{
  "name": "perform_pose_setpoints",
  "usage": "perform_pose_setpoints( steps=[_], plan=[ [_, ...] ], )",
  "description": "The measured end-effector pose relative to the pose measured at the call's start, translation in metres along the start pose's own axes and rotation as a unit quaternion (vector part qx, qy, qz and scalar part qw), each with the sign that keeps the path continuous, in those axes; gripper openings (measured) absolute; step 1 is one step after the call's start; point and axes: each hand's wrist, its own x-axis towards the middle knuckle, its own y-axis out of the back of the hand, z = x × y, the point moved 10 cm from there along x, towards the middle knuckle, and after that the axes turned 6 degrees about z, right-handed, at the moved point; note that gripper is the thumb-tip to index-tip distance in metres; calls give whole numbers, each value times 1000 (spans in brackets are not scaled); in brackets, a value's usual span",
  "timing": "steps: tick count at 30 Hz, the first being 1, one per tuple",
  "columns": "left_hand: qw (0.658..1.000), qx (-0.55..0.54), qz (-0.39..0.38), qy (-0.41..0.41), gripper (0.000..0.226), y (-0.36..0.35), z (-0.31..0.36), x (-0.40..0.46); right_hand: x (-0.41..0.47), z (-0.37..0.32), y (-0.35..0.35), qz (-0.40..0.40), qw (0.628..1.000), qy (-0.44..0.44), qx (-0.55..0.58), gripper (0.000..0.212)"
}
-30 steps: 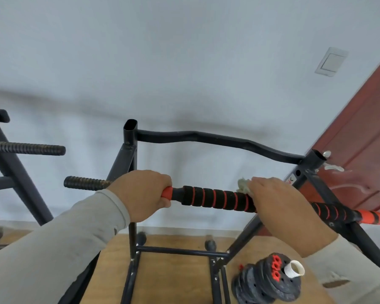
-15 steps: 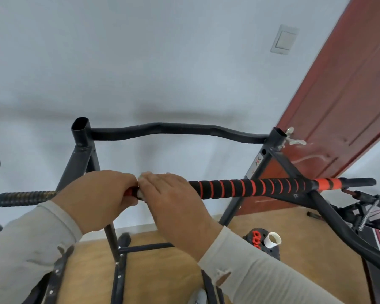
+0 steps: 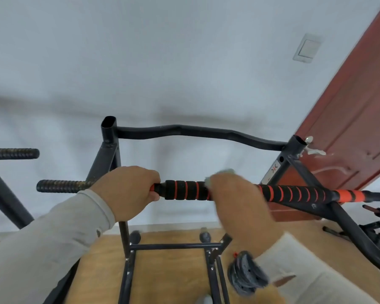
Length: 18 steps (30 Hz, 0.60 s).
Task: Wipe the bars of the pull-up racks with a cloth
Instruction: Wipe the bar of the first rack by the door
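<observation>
A black pull-up rack stands before me, with a front bar (image 3: 184,190) wrapped in black foam with orange stripes. My left hand (image 3: 127,190) grips that bar near its left end. My right hand (image 3: 235,194) is blurred and closed over the bar's middle, pressing a small pale grey-green cloth (image 3: 225,172) against it; only the cloth's edge shows above my fingers. Behind, a bare black wavy bar (image 3: 195,131) joins the rack's two uprights.
A second rack's threaded bar (image 3: 13,153) juts in from the left. A red-brown door (image 3: 349,128) is at the right, with a wall switch (image 3: 307,48). Stacked weight plates (image 3: 246,277) lie on the wooden floor, near the rack's base frame (image 3: 173,246).
My right hand slid left along the foam bar until it met my left hand, then moved back right to the bar's middle. My left hand kept its grip.
</observation>
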Motion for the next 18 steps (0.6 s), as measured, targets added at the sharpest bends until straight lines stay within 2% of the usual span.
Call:
perform_pose_setpoints(
  steps=[3,5,7,10,13,16,18],
  plan=[
    [1000,12,20,-6,10,3,0,-1,12,-75,3,91,988,48,113,19],
    [999,22,30,-9,23,5,-3,-1,12,-100,2,125,977,84,151,19],
    [1000,-4,18,-5,19,3,-4,0,6,-104,1,124,974,133,135,27],
    [1000,-9,3,1,10,1,-3,-1,-8,-70,4,112,973,181,84,38],
    [1000,-15,-1,8,12,0,-4,-1,-13,-12,15,99,986,129,41,40],
    [1000,-14,-1,10,12,0,-5,-2,-25,63,15,51,996,25,-75,44],
    [1000,-16,0,10,12,-1,-5,-2,-35,107,20,16,993,-64,-95,33]
  ],
)
